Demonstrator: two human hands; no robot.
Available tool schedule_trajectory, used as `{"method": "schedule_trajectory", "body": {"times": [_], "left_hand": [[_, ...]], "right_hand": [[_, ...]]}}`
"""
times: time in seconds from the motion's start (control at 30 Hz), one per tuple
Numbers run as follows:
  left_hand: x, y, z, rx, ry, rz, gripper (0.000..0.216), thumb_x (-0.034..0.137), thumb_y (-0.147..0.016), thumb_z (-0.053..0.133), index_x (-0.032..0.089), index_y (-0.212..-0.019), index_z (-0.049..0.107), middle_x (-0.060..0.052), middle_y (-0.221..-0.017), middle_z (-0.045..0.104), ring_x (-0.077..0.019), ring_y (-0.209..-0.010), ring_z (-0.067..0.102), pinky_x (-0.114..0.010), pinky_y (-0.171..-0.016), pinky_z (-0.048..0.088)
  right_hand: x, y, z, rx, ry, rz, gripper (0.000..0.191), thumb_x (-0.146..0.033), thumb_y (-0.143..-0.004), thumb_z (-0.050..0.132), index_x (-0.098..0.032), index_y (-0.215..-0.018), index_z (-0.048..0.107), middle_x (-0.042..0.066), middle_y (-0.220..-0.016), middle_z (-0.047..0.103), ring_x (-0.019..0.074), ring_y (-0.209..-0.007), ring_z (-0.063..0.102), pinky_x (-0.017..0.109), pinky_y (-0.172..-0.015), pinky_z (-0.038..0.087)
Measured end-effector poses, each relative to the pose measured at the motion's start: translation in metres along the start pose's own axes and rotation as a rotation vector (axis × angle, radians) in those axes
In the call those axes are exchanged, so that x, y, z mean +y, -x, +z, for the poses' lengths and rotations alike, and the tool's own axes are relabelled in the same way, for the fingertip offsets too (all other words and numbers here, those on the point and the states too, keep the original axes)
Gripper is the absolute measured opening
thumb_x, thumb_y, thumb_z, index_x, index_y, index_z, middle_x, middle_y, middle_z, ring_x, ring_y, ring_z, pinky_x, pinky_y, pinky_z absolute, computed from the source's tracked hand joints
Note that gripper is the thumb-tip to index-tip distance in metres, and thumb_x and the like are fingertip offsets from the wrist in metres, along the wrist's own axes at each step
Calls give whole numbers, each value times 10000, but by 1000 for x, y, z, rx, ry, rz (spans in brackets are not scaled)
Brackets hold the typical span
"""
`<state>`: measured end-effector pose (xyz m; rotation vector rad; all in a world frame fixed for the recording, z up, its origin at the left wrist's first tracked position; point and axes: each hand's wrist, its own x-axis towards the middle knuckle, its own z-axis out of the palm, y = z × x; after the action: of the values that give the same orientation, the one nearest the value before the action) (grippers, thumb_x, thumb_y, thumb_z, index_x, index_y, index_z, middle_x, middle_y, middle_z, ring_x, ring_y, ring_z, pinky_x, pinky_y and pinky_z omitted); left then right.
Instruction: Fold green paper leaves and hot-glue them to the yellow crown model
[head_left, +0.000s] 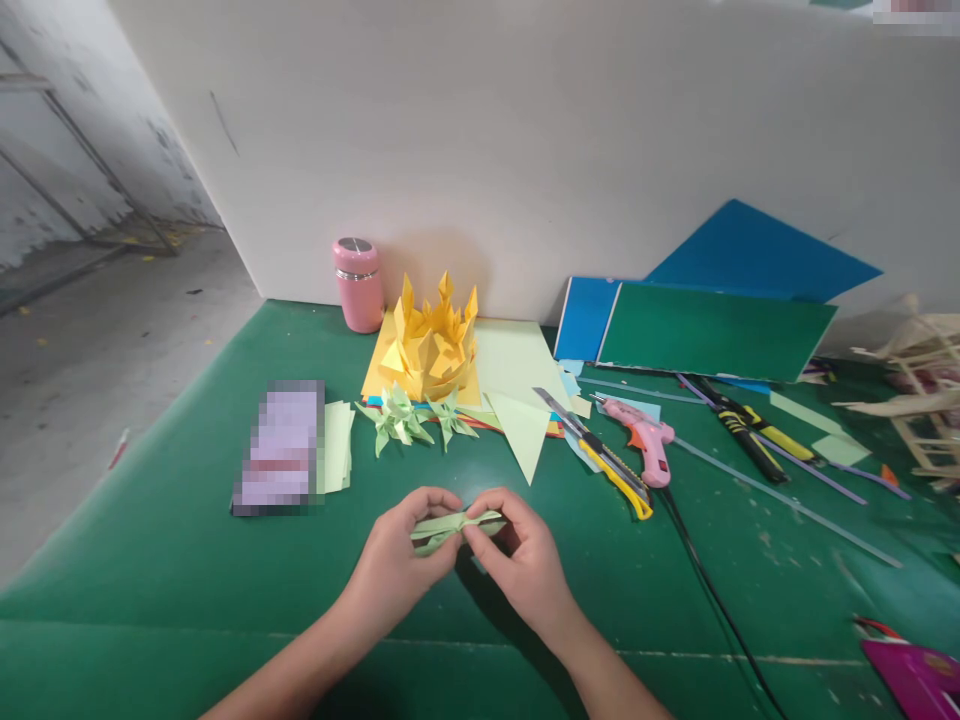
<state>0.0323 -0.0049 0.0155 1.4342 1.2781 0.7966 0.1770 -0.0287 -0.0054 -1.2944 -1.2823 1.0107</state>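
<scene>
Near the middle of the front edge of the green-covered bench (pixel 150 560), both hands pinch a narrow folded strip of light green paper (pixel 450 527), held just above the surface. The left hand (pixel 394 570) grips its left end, fingers curled closed around it. The right hand (pixel 525 560) clamps the right end between thumb and fingertips. The strip lies roughly level between the two hands.

Beyond the hands, toward the back edge, lie two small folded light green paper flowers (pixel 401 418), with a spiky yellow folded paper crown (pixel 433 340) behind them. A pink metal-lidded flask (pixel 358 285) stands against the back edge, left of the crown. To the right lie a yellow utility knife (pixel 611 470) and, just beside it, a pink glue gun (pixel 646 440).
</scene>
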Motion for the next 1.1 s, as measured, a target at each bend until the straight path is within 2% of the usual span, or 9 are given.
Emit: {"method": "schedule_trajectory", "body": {"times": [0.13,0.3,0.5,0.77,0.9,1.1], "left_hand": [[0,-1,1,-11,72,-64,232,274,-638,656,201,-849,593,14,-732,662,-152,-653,631,-245,-613,494],[3,-2,2,37,301,-183,345,289,-574,707,204,-855,525,56,-622,595,-136,-595,606,-240,-582,483],[3,-2,5,15,473,-201,339,253,-553,742,194,-818,538,74,-602,550,-108,-581,565,-233,-597,475],[4,-3,4,8,488,-146,261,272,-571,735,190,-743,557,37,-681,588,-135,-687,584,-257,-671,475],[5,-2,4,15,466,-162,298,283,-561,738,198,-752,527,58,-632,559,-127,-620,572,-254,-615,476],[8,-1,4,31,411,-159,290,221,-550,703,204,-723,471,95,-553,489,-83,-510,483,-203,-515,414]], "right_hand": [[3,0,0,10,-30,35,41,-231,-723,617,-202,-741,594,11,-744,603,159,-690,576,252,-621,456],[6,0,1,6,-141,69,90,-246,-692,657,-197,-698,582,6,-728,600,149,-663,577,250,-608,469],[5,1,4,-21,-192,72,136,-266,-683,692,-203,-667,573,2,-704,594,145,-651,574,250,-601,473],[2,2,1,-81,-229,122,262,-427,-695,715,-190,-709,604,10,-723,602,136,-640,546,251,-607,449],[-2,-1,-2,-96,-352,209,384,-573,-728,638,-193,-723,587,-11,-640,568,128,-580,516,243,-569,438],[-4,-4,0,-84,-302,287,389,-538,-627,736,-184,-685,586,-31,-601,541,105,-537,467,221,-526,403]]}}
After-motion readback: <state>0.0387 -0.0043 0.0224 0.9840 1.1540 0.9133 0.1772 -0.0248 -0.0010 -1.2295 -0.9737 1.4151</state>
